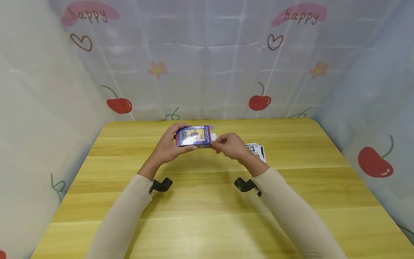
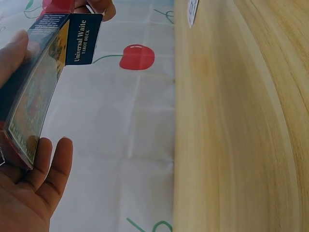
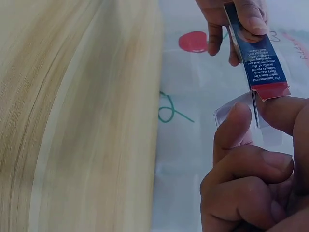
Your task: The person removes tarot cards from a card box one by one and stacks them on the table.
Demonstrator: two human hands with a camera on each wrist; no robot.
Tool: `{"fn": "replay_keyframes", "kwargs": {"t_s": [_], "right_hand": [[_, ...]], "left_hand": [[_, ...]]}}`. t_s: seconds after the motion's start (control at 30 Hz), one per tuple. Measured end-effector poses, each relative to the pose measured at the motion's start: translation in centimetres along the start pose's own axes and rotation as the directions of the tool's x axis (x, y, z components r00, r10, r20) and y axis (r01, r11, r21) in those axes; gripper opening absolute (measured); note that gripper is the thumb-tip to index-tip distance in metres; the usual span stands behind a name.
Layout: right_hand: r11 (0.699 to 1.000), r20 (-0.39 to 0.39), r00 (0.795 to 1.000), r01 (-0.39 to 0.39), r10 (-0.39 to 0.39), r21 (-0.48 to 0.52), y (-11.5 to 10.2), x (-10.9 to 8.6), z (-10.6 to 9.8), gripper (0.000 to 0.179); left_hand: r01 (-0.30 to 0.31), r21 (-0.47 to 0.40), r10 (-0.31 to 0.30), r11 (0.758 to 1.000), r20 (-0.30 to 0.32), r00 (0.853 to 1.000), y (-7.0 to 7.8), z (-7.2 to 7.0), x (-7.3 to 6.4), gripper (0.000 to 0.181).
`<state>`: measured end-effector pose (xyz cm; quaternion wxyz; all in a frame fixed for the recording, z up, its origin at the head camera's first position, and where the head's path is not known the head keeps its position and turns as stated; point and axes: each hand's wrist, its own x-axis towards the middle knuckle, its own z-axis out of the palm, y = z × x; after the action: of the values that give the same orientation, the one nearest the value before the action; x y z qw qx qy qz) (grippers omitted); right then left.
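Observation:
A blue tarot deck box (image 1: 193,136) with a picture on its face is held up over the table. My left hand (image 1: 168,145) grips it by its left end, thumb along the near edge and fingers round the far side. At the right end the box is open, with white flap undersides showing. My right hand (image 1: 233,145) is there, thumb and curled fingers pinching at the red end flap (image 3: 271,91). Lettering reading "Universal Waite Tarot Deck" shows on the box's end panel (image 2: 83,39) in the left wrist view. The inside of the box is hidden.
A loose stack of printed cards (image 1: 261,153) lies on the wooden table (image 1: 200,216), partly behind my right wrist. Dark curved mounts (image 1: 162,185) stick out from both wrists. A white curtain (image 1: 207,82) printed with cherries stands behind the table's far edge.

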<state>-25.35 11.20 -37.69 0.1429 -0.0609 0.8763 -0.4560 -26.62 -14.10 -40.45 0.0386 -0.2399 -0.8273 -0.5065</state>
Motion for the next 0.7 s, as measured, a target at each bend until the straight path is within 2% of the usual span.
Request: {"fn": "replay_keyframes", "kwargs": {"t_s": [0.23, 0.5, 0.6, 0.7], "right_hand": [[1.000, -0.003, 1.000, 0.006, -0.006, 0.027, 0.1, -0.1, -0.4, 0.032], [0.989, -0.121, 0.992, -0.007, 0.025, 0.149, 1.5, -0.8, -2.0, 0.031], [0.970, -0.105, 0.993, -0.027, 0.054, 0.241, 1.8, -0.9, -2.0, 0.036], [0.946, -0.056, 0.996, -0.052, 0.074, 0.320, 2.2, -1.0, -1.5, 0.039]], "left_hand": [[0.011, 0.008, -0.011, 1.000, 0.000, 1.000, -0.1, 0.0, 0.1, 0.074], [0.019, 0.012, -0.019, 1.000, -0.019, 1.000, -0.4, -0.4, 0.3, 0.073], [0.029, 0.002, -0.029, 1.000, -0.026, 0.999, -0.4, -0.5, 0.2, 0.074], [0.035, -0.004, -0.036, 0.999, -0.025, 0.999, -0.3, -0.5, 0.3, 0.075]]}}
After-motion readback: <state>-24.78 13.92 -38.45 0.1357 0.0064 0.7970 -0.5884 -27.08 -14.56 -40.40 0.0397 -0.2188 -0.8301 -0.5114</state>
